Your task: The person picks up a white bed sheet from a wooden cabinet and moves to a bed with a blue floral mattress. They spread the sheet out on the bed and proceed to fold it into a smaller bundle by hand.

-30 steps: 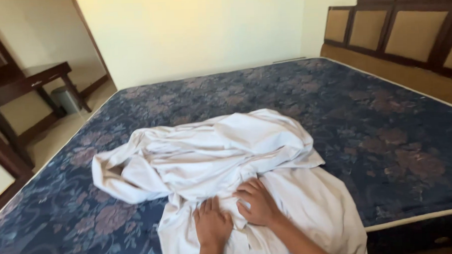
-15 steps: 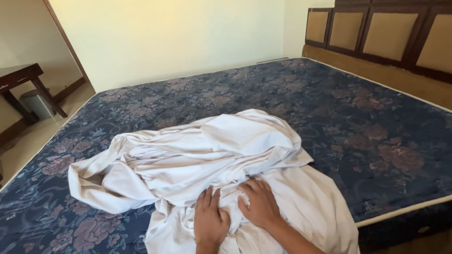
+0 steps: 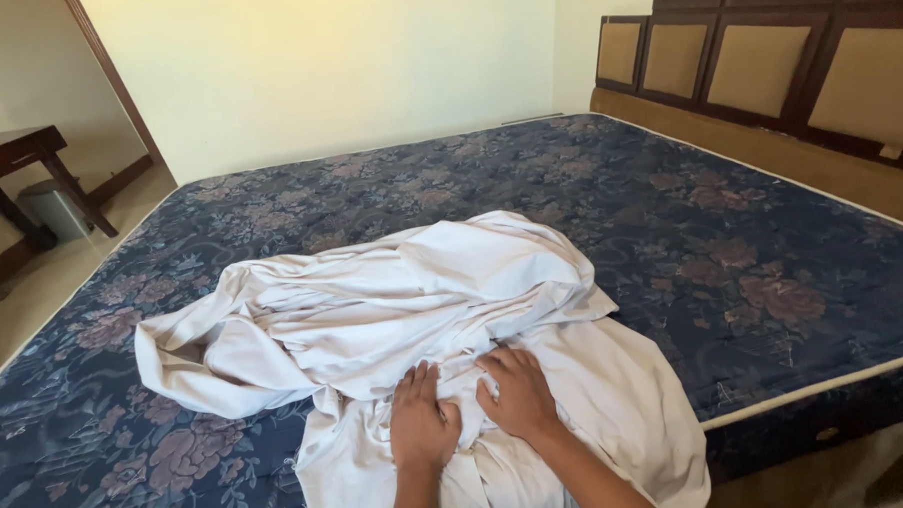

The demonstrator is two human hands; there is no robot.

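Both hands, the left hand [image 3: 420,422] and right hand [image 3: 521,393], lay side by side on a crumpled white bedsheet [image 3: 394,316], fingers bunching its cloth. The sheet lay heaped on the floral mattress [image 3: 670,206], at its near edge. Judged step: gathering the sheet; a firmer 2-handed grip seemed needed.

no packages, no labels, no signs, no screens

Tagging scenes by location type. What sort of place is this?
Most likely a bedroom, perhaps a hotel room. A wide bare mattress with a dark floral cover fills the view, a padded panelled headboard lines the wall, and a crumpled white sheet lies under the left hand and right hand.
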